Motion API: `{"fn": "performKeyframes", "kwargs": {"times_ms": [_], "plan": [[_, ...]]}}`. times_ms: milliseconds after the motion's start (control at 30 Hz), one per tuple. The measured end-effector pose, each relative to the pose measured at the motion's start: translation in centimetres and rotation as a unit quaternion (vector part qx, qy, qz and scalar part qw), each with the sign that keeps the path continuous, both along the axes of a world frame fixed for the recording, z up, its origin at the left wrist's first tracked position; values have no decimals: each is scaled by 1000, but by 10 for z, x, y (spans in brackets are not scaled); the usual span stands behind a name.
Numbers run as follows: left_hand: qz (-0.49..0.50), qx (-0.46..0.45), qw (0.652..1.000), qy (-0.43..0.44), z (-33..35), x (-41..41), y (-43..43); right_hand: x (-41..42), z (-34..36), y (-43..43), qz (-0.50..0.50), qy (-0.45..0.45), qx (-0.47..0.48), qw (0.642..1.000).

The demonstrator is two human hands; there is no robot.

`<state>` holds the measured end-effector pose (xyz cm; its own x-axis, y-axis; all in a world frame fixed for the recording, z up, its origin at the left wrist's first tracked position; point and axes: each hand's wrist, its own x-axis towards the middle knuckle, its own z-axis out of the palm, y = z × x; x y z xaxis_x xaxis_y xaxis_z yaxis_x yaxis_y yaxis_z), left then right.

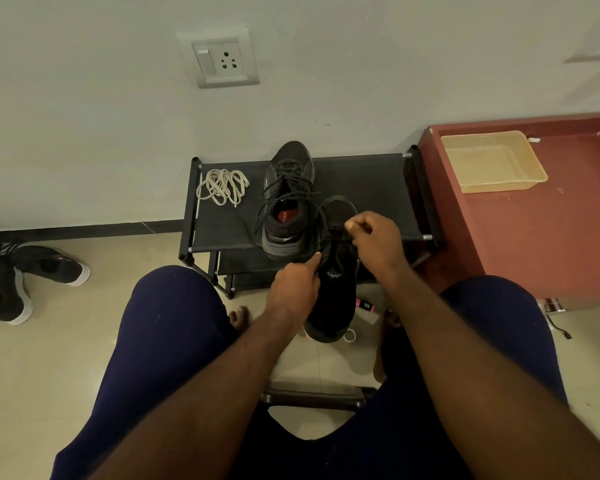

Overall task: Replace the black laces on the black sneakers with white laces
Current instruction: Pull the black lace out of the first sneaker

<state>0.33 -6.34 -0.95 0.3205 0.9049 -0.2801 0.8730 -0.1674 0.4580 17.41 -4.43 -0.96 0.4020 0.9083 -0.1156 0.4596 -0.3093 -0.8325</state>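
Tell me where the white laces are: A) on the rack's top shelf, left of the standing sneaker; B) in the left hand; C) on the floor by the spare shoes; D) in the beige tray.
A: the white laces lie bundled on the rack top, left of the standing sneaker.

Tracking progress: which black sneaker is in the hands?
The nearer sneaker, with left hand and right hand on it; the other sneaker stands on the rack.
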Motion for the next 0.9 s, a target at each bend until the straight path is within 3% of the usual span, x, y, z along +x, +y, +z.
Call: {"fn": "performKeyframes", "kwargs": {"times_ms": [33, 67, 100, 133, 167, 200, 233, 267, 300, 367, 500, 667, 733, 833, 867, 900], "plan": [[2, -3, 1000, -3, 0, 0, 0, -1, 3, 0, -76, 115, 14, 990], [3, -4, 1000, -5, 1, 0, 1, -2, 6, -1, -148, 253, 21, 956], [0, -2, 1000, -5, 1, 1, 1, -3, 11, -2, -201, 392, 18, 897], [-5, 0, 1000, -3, 1, 2, 1, -3, 14, -5, -226, 487, 10, 844], [-9, 2, 1000, 2, 2, 2, 1, -3, 16, -7, -222, 515, -7, 828], [-11, 1, 1000, 6, 3, 3, 0, -4, 16, -9, -193, 486, -28, 852], [-12, -1, 1000, 8, 3, 3, 0, -6, 14, -10, -142, 402, -47, 903], [-11, -2, 1000, 8, 3, 3, -1, -8, 10, -11, -75, 273, -61, 957], [-12, -1, 1000, 5, 3, 3, -1, -10, 6, -10, -7, 133, -65, 989], [-13, 0, 1000, -5, 2, 2, -1, -15, -1, -7, 103, -64, -77, 990], [-15, -1, 1000, -1, 0, 0, 0, -18, -1, -4, 147, -189, -102, 965], [-24, -2, 1000, 19, 2, 4, -2, -15, 1, -1, 153, -217, -105, 958], [-23, 1, 1000, 18, 2, 4, -1, -14, -5, -2, 129, -177, -70, 973], [-22, 7, 1000, 11, 3, 5, 0, -17, -3, -2, 16, -8, 2, 1000], [-21, 6, 1000, 10, 3, 4, 0, -17, 4, 1, -45, 105, 27, 993], [-18, 4, 1000, 11, 3, 4, 0, -16, 12, 4, -107, 243, 58, 962]]}}
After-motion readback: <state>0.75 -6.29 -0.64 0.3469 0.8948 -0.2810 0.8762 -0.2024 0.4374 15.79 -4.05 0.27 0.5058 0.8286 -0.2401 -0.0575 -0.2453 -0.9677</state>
